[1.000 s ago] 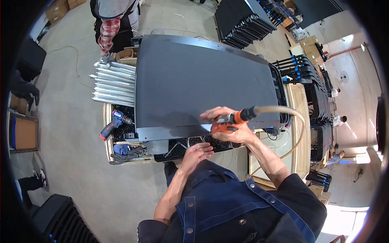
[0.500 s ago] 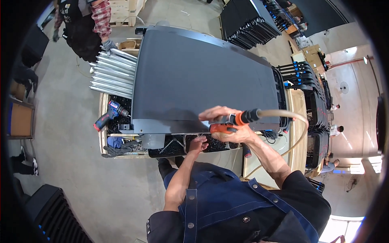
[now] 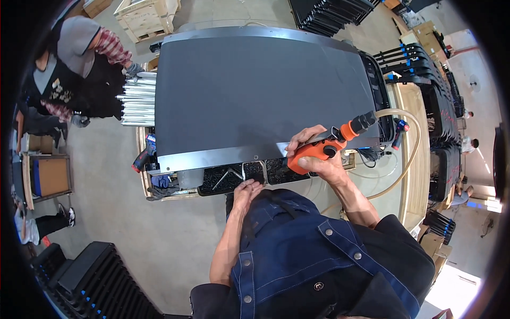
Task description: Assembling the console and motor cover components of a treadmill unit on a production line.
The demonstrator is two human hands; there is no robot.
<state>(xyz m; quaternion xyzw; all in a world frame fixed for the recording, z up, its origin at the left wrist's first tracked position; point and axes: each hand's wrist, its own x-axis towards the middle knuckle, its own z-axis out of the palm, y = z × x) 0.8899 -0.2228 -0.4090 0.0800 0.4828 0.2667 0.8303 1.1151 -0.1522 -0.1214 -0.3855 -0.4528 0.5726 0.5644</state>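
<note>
My right hand is wrapped round an orange air tool with a black coupling. A beige hose runs from the coupling. The tool is over the near edge of a large dark panel with silver rails along its long sides. My left hand is at the near rim of black bins of small dark pieces, below the panel. Its fingers are bent together, and whatever may be between them is too small to make out. An L-shaped metal key lies in the bin beside it.
Silver tubes lie at the panel's left end, under a co-worker's gloved hand. A cordless drill lies at the left corner. Black frames are stacked right and lower left. A wooden crate stands behind.
My right hand and the air tool have shifted right, and the tool has tilted. My left hand has drawn down and left to the bin's rim, its fingers closing. The view has shifted.
</note>
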